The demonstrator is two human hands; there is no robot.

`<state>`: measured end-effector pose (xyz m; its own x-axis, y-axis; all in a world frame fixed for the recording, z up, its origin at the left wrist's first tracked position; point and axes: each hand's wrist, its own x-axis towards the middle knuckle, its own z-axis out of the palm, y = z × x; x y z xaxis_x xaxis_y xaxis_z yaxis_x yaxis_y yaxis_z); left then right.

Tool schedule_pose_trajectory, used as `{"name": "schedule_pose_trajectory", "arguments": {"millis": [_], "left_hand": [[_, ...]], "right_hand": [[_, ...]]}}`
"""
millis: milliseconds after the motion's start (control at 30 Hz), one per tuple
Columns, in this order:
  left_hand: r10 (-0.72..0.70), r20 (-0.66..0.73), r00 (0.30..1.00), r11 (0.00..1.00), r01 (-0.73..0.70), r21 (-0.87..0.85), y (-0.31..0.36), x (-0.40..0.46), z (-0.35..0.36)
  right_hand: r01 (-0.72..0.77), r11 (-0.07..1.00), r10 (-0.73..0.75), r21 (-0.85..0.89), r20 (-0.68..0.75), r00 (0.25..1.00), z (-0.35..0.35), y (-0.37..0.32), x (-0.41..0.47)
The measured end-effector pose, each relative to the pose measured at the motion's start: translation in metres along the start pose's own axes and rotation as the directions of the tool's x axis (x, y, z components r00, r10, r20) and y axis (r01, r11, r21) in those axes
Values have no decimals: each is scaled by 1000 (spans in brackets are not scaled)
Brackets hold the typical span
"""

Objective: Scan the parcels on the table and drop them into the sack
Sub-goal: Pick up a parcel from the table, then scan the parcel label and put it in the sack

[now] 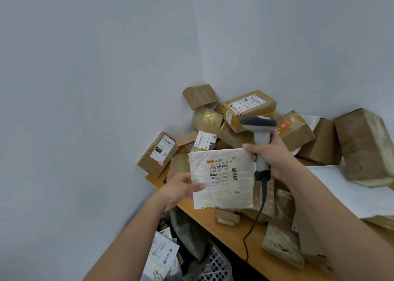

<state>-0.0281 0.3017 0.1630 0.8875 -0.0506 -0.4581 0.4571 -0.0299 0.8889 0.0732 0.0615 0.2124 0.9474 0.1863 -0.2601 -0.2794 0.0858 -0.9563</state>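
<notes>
In the head view, the left hand is pinching the white mailer label-up above the counter edge, while the right hand is gripping the scanner and steadying the mailer's corner, likely for scanning; the sack is waiting below.

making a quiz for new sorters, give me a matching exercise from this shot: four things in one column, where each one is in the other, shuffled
Things:
1. white padded mailer
2. barcode scanner
3. box with a black 010 label
4. sack

Places:
A. gripped in the right hand
B. below the table edge, bottom of the view
C. held by its edge in the left hand
D. on the table, left end of the pile, by the wall

Pairs: 1-C, 2-A, 3-D, 4-B
</notes>
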Motion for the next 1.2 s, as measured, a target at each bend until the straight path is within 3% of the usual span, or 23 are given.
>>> {"name": "schedule_pose_trajectory", "arguments": {"millis": [100,200,400,500,633,1033,1200], "left_hand": [[26,-45,999,999,-27,-30,1,3,3],[50,-197,979,998,-57,-31,2,6,1],[-26,-483,875,969,-97,-228,-1,22,-14],[-61,-508,859,945,-114,-305,6,23,-14],[-85,-538,838,914,-149,-377,14,25,-13],[-135,-569,811,903,-136,-408,17,30,-17],[-155,-581,799,909,-116,-401,13,31,-15]], "right_hand": [[4,999,-6,-43,-47,999,-2,-2,-1],[26,990,-41,-139,-106,994,-3,-9,-5],[23,937,24,-348,131,991,5,-35,-28],[77,937,34,-340,307,951,13,-49,-43],[159,920,-1,-357,404,915,25,-64,-57],[264,885,-81,-384,431,899,28,-101,-98],[234,926,-96,-297,415,905,26,-106,-106]]}}
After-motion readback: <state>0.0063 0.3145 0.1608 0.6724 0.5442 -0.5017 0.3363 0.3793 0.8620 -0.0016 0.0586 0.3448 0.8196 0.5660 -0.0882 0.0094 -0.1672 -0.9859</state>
